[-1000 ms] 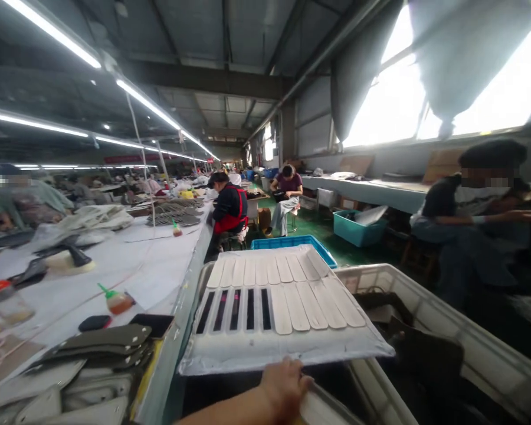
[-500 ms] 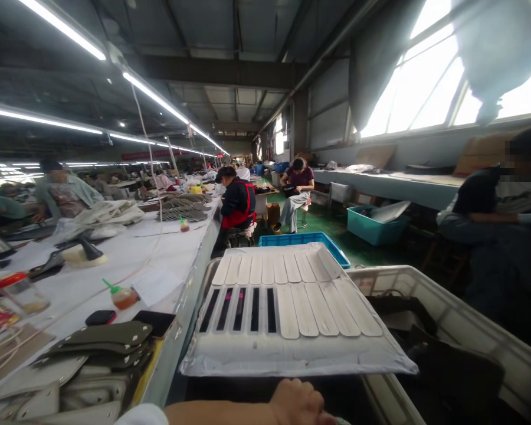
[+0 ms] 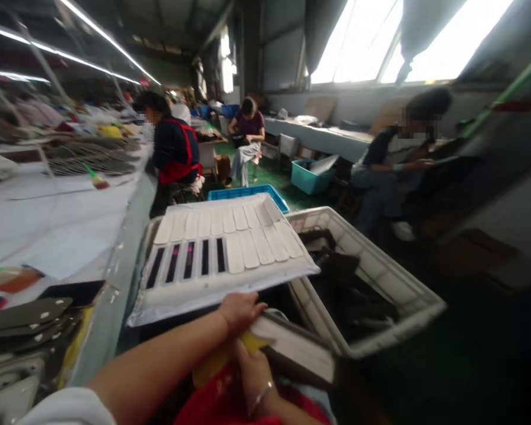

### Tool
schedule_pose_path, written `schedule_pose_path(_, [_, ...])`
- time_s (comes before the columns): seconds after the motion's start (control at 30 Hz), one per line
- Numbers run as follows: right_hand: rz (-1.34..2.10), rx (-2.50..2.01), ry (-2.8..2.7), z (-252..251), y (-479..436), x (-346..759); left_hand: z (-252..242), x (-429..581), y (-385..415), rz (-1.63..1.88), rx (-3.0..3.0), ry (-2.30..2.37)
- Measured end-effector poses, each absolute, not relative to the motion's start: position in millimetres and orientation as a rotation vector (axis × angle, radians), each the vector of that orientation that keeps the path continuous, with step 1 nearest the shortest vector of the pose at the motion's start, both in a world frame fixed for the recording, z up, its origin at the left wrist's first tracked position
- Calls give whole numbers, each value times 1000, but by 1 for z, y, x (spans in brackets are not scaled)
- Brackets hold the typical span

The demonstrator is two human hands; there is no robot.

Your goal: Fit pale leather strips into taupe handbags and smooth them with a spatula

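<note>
My left hand (image 3: 239,313) reaches across in front of a wrapped white board (image 3: 194,295), its fingers curled; what it grips is hidden. Below it, my right hand (image 3: 254,367), with a bracelet at the wrist, is closed on a yellow sheet-like piece (image 3: 216,361) above my red apron (image 3: 221,395). A pale, dark-sided flat box or board (image 3: 298,348) lies beside both hands; I cannot tell whether either touches it. Rows of white strips (image 3: 250,248) and several dark strips in pale frames (image 3: 183,261) lie on the wrapped board.
A white crate (image 3: 393,327) of dark pieces stands at the right, with a blue crate (image 3: 230,193) behind the board. The long table (image 3: 53,203) on the left bears stacked dark pieces (image 3: 26,316) and a bottle (image 3: 15,280). Several people sit further off.
The view has swung right and down. My left hand shows further up in the picture, and my right hand, the yellow piece and the pale flat box or board have come into view.
</note>
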State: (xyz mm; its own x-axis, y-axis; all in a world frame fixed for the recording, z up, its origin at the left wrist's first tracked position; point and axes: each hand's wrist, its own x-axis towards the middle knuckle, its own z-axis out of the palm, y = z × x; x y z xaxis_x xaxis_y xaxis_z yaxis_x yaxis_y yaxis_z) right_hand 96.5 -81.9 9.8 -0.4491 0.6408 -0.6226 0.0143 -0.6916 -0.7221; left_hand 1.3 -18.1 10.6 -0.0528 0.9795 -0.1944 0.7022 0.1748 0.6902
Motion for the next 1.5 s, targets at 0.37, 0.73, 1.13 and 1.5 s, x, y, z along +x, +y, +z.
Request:
schedule_pose_path(0.37, [1978, -1222, -700, 32, -131, 185, -8, -40, -87, 1033, 770, 1345])
schedule_pose_path(0.73, [1631, -1097, -549, 74, -82, 230, -21, -39, -72, 1073, 669, 1173])
schedule_pose_path(1.13, [1800, -1026, -664, 38, 22, 81, -13, -61, -51, 881, 669, 1139])
schedule_pose_path(1.5, [1787, -1067, -772, 7, 34, 41, -9, -68, -39, 787, 683, 1187])
